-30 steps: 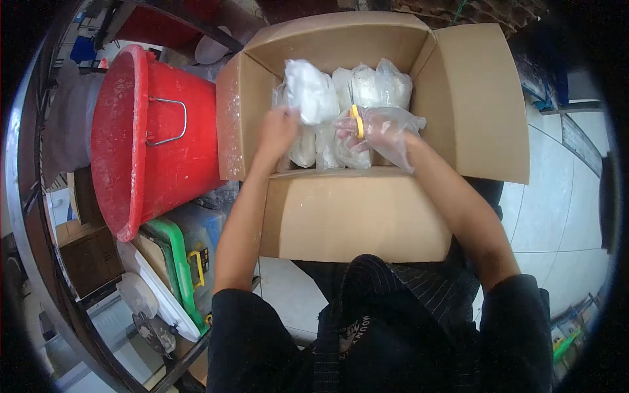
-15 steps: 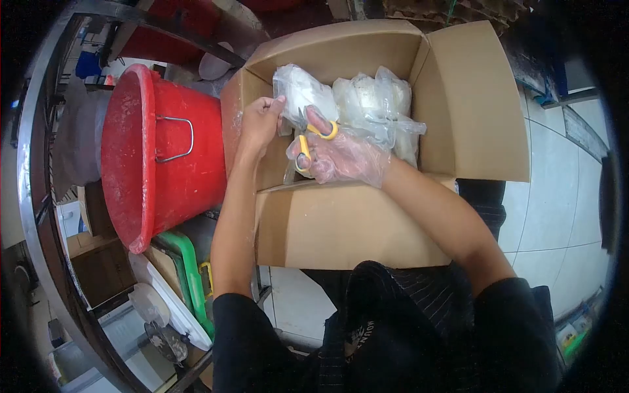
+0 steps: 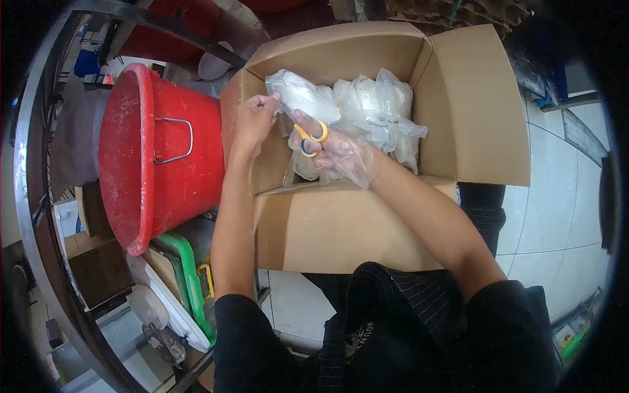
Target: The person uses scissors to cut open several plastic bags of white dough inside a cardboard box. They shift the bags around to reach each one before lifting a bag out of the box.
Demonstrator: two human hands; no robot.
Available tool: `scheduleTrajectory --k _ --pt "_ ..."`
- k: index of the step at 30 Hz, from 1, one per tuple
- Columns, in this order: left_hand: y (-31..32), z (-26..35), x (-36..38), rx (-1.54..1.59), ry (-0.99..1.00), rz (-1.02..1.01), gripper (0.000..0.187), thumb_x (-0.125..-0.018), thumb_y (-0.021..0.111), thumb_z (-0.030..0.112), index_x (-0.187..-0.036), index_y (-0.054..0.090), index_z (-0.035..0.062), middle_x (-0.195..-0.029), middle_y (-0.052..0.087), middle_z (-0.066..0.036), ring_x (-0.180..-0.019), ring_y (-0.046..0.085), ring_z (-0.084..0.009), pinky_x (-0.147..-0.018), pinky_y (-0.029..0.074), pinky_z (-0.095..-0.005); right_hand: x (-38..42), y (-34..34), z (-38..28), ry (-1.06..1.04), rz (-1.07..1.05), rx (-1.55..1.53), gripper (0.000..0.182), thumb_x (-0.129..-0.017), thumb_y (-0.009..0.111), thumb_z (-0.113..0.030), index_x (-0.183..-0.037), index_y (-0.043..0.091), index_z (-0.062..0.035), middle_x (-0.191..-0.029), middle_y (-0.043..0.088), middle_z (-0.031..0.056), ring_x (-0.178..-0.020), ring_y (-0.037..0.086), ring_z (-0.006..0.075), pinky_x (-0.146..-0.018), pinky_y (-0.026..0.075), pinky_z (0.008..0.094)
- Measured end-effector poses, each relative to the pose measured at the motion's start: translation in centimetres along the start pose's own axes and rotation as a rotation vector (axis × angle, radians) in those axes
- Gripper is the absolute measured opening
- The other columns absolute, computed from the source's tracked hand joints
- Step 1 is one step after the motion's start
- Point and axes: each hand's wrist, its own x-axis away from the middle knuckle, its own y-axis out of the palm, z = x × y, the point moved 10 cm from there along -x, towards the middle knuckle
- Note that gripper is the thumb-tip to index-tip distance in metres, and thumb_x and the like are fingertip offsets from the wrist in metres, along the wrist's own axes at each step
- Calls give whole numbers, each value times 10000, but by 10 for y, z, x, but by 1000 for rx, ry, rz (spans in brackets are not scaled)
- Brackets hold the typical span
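An open cardboard box (image 3: 347, 232) holds several clear plastic bags of white contents. My left hand (image 3: 257, 118), bare, pinches the left end of a bag of white powder (image 3: 308, 97). My right hand (image 3: 344, 154) wears a clear plastic glove, with fingers through the loops of yellow-handled scissors (image 3: 317, 133). The scissors' blades are hard to make out beside the bag's near edge. More plastic bags (image 3: 377, 98) lie to the right inside the box, and some sit partly hidden beneath my right hand.
A large red tub (image 3: 187, 154) with a metal handle stands left of the box. Below it are a green-rimmed item (image 3: 190, 275) and a white tray (image 3: 173, 308). A metal rack frame (image 3: 29, 177) runs along the left; white floor tiles (image 3: 550, 209) show at right.
The scissors' handles have come closer together, and my right hand has shifted slightly left. The powder bag now lies flatter, its left end still pinched in my left hand.
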Motion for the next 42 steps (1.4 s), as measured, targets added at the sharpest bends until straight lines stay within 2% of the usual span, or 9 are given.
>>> scheduleTrajectory --k 3,10,13,15,21,25,31,40,42 --pt "-11 -7 -6 -9 -32 -27 250 -835 586 245 -715 556 28 -578 471 27 -499 394 -44 -456 305 -197 15 0 11 142 -117 26 523 -748 555 -586 -709 530 -65 -541 490 -7 -347 340 25 -289 266 151" --pt "3 -8 2 50 -37 -149 258 -847 570 266 -727 548 39 -585 453 36 -492 367 -40 -443 275 -198 11 5 5 217 -173 -30 565 -752 517 -618 -699 538 -56 -530 488 5 -334 340 28 -275 265 140" --pt "7 -8 0 76 -4 -185 247 -849 566 261 -739 545 40 -600 453 35 -505 367 -38 -454 280 -198 8 18 10 278 -325 -43 554 -760 518 -605 -769 542 -51 -542 492 9 -326 344 29 -266 268 138" --pt "8 -9 2 83 -6 -177 243 -849 565 258 -741 544 42 -605 454 35 -513 370 -37 -459 281 -197 7 23 3 239 -344 -29 523 -773 528 -577 -927 519 -76 -608 515 12 -379 394 24 -276 282 135" --pt "7 -8 4 102 -13 -159 235 -850 564 257 -742 540 49 -610 453 37 -527 373 -37 -473 283 -192 12 24 -3 176 -225 63 505 -788 526 -557 -1097 429 -170 -736 539 10 -525 470 16 -298 286 131" --pt "8 -9 4 119 -9 -171 233 -849 566 257 -739 538 54 -609 452 37 -524 368 -38 -472 282 -193 8 19 -1 134 -217 47 522 -781 509 -585 -1011 491 -116 -679 530 9 -482 459 21 -293 282 131" --pt "9 -10 3 171 -18 -198 236 -846 569 261 -724 537 62 -608 449 39 -517 357 -35 -464 272 -192 10 17 2 194 -218 47 582 -768 487 -619 -767 563 -42 -568 497 8 -409 423 29 -286 279 122" --pt "12 -12 4 172 -8 -190 228 -840 573 254 -722 541 62 -601 440 42 -508 351 -30 -452 258 -186 4 22 1 128 -220 76 581 -764 522 -598 -1123 462 -146 -663 502 -10 -500 450 22 -334 301 131" --pt "12 -13 4 193 -12 -196 219 -843 569 246 -731 544 59 -604 441 42 -508 351 -29 -451 257 -185 1 15 2 136 -91 127 614 -727 555 -620 -1090 478 -131 -671 490 -10 -511 447 20 -362 304 152"
